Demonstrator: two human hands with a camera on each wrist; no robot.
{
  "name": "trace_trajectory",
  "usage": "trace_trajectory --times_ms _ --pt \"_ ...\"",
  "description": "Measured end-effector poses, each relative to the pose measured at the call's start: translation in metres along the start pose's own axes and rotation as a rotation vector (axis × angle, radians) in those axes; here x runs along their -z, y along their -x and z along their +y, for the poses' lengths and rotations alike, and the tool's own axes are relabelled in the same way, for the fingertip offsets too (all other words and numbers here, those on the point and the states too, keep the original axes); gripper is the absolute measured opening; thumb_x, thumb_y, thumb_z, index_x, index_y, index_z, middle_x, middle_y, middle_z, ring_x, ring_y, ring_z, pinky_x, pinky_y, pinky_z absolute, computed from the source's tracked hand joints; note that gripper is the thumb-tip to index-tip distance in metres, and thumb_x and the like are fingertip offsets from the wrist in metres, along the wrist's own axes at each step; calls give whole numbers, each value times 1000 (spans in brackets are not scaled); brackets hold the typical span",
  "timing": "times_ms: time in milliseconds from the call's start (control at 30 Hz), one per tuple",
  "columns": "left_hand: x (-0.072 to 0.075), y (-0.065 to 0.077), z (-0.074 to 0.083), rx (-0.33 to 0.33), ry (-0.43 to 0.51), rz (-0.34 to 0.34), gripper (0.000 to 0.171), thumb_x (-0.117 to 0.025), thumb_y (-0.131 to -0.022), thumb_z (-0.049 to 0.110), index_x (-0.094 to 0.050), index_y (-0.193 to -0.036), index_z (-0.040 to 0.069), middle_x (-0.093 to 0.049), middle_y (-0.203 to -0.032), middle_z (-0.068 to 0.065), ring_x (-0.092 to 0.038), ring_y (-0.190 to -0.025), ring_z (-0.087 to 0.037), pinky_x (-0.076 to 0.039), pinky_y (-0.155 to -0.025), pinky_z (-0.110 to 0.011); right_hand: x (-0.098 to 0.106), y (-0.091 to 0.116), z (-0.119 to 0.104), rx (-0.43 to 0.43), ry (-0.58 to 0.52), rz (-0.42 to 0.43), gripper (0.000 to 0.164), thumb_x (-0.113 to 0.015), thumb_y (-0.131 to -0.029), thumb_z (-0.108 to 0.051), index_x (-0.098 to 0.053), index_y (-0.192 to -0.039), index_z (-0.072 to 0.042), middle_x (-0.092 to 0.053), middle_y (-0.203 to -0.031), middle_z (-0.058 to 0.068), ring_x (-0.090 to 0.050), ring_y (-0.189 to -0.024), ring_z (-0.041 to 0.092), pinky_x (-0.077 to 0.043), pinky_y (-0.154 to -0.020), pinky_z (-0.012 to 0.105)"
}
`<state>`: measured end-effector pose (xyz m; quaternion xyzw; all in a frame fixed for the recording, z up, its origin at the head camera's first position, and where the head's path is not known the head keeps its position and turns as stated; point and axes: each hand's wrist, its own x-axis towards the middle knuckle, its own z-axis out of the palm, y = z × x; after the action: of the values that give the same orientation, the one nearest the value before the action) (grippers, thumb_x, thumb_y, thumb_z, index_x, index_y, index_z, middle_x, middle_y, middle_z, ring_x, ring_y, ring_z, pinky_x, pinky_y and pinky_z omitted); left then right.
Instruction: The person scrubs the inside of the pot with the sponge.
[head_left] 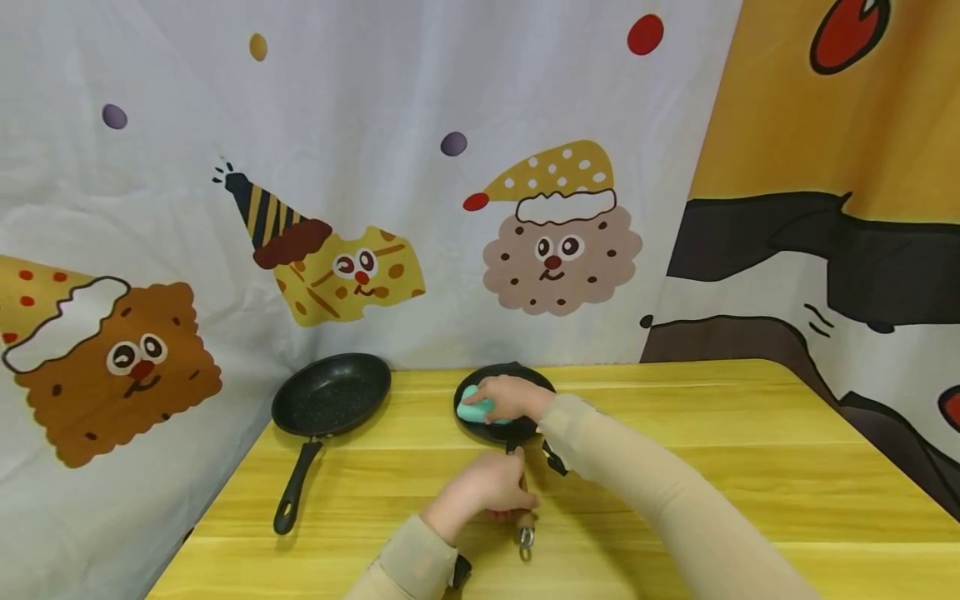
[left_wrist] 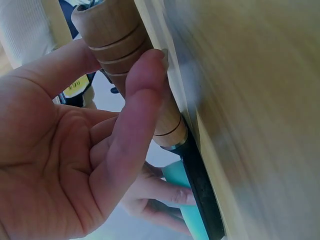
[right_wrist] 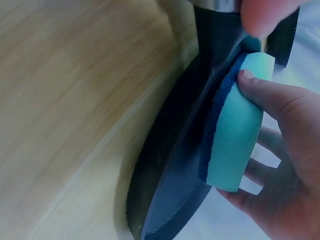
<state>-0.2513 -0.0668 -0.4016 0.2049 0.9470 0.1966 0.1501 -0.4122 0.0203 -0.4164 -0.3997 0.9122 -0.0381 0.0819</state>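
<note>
A small black skillet (head_left: pixel 514 372) with a wooden handle (left_wrist: pixel 117 35) sits on the table. My left hand (head_left: pixel 491 485) holds that handle, fingers and thumb around it; the metal hanging ring (head_left: pixel 527 538) pokes out below. Inside the skillet is a turquoise sponge (head_left: pixel 474 410) with a dark scouring layer (right_wrist: pixel 218 115) facing the pan. My right hand (head_left: pixel 510 396) grips the sponge, thumb on one side and fingers on the other in the right wrist view. The hand and sponge hide much of the pan's inside.
A larger black frying pan (head_left: pixel 333 393) lies at the table's left, its black handle (head_left: pixel 297 487) pointing toward me. The wood-grain table (head_left: pixel 712 450) extends to the right. Behind it hangs a cartoon-printed cloth (head_left: pixel 420 83).
</note>
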Motion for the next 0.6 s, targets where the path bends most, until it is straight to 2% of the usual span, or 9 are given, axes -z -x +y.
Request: trace_trajectory --times_ms 300,600 --pt "1 -1 1 10 -38 -12 81 -69 -90 33 -30 -144 -14 -58 -47 5 -60 -41 -14 -46 -44 -21 2 -10 -4 -112 4 -4 52 -66 -94 -28 -49 -142 -38 -38 -151 8 -41 -133 33 -46 -94 44" --pt "1 1 0 -19 -37 8 81 -71 -88 31 -33 -142 -16 -57 -46 4 -58 -40 -14 -46 -51 -21 -3 -20 -3 -162 32 16 54 -67 -93 -30 -48 -143 -37 -39 -149 8 -43 -130 37 -39 -101 56"
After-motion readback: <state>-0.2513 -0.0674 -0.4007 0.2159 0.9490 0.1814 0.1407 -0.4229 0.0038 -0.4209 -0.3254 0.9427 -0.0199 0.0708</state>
